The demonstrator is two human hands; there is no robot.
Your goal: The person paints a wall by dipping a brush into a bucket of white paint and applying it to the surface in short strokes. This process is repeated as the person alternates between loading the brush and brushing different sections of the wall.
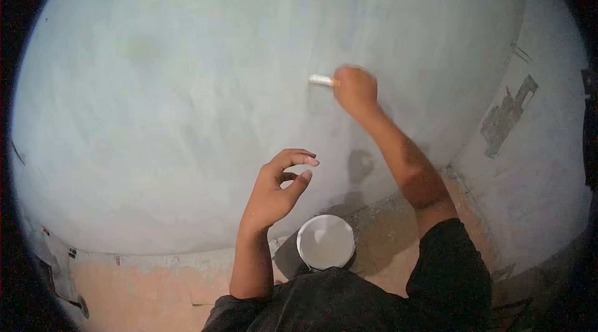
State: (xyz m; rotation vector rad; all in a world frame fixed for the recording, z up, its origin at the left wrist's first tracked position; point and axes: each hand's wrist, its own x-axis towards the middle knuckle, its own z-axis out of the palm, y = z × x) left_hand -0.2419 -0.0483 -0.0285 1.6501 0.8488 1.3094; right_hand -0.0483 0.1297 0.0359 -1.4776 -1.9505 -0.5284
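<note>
My right hand [356, 90] is closed around the handle of a paintbrush [321, 80]. The brush points left, its pale bristle end at the wall [187, 58]; whether it touches cannot be told. The wall is whitish with greyer, streaky patches around the brush. Lower and to the left, my left hand [278, 185] hangs in the air with fingers curved and thumb apart, holding nothing. Below both hands a white bucket [325, 241] stands on the floor, with whitish contents inside.
A second wall [542, 145] meets the painted one at the right, with a grey bare patch [509, 115] on it. The orange-brown floor [149, 288] runs along the wall's foot. Dark items lie at the lower left edge.
</note>
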